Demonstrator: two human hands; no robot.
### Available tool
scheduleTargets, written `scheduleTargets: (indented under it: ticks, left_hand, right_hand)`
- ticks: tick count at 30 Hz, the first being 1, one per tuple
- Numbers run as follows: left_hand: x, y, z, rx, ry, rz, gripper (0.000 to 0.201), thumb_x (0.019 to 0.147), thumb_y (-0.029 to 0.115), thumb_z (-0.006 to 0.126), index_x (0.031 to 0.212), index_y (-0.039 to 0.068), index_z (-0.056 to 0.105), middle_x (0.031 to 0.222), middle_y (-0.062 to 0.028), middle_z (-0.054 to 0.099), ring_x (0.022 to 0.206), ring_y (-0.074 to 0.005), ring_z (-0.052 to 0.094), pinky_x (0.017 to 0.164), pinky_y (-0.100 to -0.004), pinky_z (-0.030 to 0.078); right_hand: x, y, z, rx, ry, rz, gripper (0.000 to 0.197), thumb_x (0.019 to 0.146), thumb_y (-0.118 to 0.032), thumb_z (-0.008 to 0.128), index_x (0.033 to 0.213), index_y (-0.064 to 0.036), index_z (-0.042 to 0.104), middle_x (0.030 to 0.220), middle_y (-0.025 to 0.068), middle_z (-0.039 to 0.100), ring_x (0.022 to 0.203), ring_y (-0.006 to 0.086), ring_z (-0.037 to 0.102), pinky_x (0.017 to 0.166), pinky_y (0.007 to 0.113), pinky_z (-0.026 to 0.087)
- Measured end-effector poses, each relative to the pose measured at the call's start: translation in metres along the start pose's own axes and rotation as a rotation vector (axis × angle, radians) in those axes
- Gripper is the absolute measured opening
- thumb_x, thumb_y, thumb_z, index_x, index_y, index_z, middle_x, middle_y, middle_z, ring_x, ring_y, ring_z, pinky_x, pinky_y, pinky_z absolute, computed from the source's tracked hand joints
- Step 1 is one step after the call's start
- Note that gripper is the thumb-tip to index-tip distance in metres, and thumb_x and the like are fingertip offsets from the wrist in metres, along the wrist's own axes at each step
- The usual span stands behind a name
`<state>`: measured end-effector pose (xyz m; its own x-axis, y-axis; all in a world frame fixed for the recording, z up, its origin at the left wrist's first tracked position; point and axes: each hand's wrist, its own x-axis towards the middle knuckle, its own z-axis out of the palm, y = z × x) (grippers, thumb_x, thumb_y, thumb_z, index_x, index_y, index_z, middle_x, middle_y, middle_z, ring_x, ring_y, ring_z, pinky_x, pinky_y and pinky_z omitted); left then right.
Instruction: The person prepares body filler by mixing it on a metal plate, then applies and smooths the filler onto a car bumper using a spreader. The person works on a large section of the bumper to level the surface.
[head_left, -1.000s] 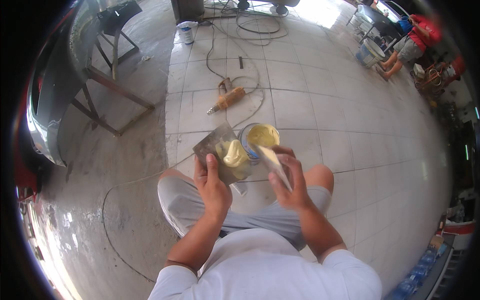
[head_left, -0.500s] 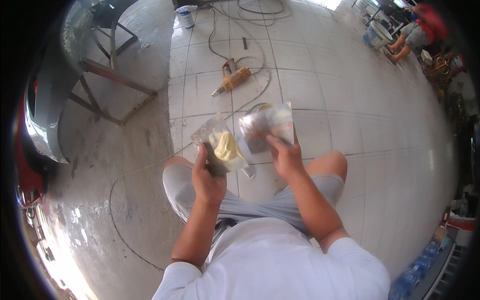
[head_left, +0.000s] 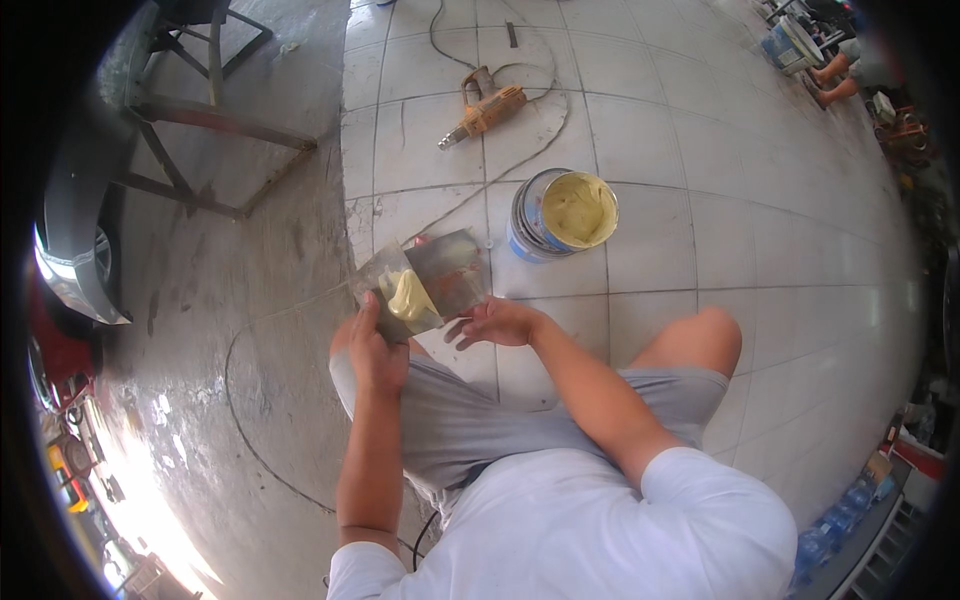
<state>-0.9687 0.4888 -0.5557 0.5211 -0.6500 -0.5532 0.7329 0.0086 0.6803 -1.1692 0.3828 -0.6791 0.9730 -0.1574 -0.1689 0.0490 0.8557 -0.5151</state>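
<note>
My left hand (head_left: 380, 352) grips a flat, translucent-looking plate (head_left: 374, 268) by its near edge, thumb on top. A dollop of pale yellow putty (head_left: 409, 298) lies on that plate. My right hand (head_left: 503, 323) holds a thin grey, stained spreader (head_left: 452, 258) by its right edge, some fingers loosely bent below it. The spreader lies against or over the right part of the plate, close beside the putty; exact contact cannot be made out. Beyond my hands, an open tin (head_left: 522, 232) of yellow putty (head_left: 578, 212) stands on the tiles.
An orange heat gun (head_left: 490, 108) lies on the tiled floor (head_left: 660, 230), its cord trailing. A metal stand (head_left: 225, 118) and a grey car panel (head_left: 80, 255) are at left. Far right, a person's legs (head_left: 832, 82) show near a bucket (head_left: 790, 45). Bottles (head_left: 835, 530) line the lower right.
My right hand has brought the spreader left from in front of the tin to the plate, uncovering the tin. The putty mound looks smaller or reshaped. The view has shifted.
</note>
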Motion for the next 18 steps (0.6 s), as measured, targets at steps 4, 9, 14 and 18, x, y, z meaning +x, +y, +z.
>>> scheduleTargets:
  ticks: [4,9,14,18]
  left_hand:
    - [0.013,-0.002,0.003,-0.043,0.113,-0.063,0.040,0.108,0.027,0.059,0.135,-0.003,0.057,0.134,-0.0127,0.063,0.126,-0.0268,0.061,0.108,-0.0417,0.048]
    - [-0.006,0.001,-0.021,-0.067,0.124,-0.083,0.032,0.107,0.021,0.061,0.129,-0.003,0.062,0.130,-0.0124,0.068,0.119,-0.0277,0.066,0.105,-0.0432,0.054]
    - [0.005,-0.009,-0.025,-0.123,0.111,-0.176,0.041,0.107,0.024,0.061,0.138,-0.002,0.055,0.137,-0.0130,0.062,0.125,-0.0287,0.062,0.109,-0.0437,0.048]
    - [0.019,-0.012,-0.013,-0.150,0.113,-0.201,0.041,0.106,0.021,0.063,0.138,-0.003,0.056,0.135,-0.0127,0.063,0.125,-0.0285,0.062,0.110,-0.0434,0.048]
  right_hand:
    - [-0.016,0.135,-0.152,-1.382,1.146,0.060,0.053,0.086,-0.027,0.082,0.132,-0.0152,0.058,0.127,0.0116,0.064,0.112,0.0333,0.063,0.091,0.047,0.053]
    - [-0.023,0.120,-0.133,-1.733,1.261,0.251,0.052,0.083,-0.033,0.084,0.124,-0.0149,0.058,0.119,0.0125,0.060,0.115,0.0359,0.059,0.094,0.050,0.050]
    - [-0.013,0.089,-0.128,-1.300,1.185,0.230,0.047,0.089,-0.028,0.080,0.123,-0.0085,0.054,0.113,0.0170,0.066,0.103,0.0398,0.066,0.087,0.049,0.054]
    - [-0.020,0.009,-0.064,-1.215,0.976,0.022,0.039,0.096,-0.025,0.072,0.123,-0.0022,0.055,0.098,0.0169,0.072,0.076,0.0263,0.071,0.072,0.040,0.057]
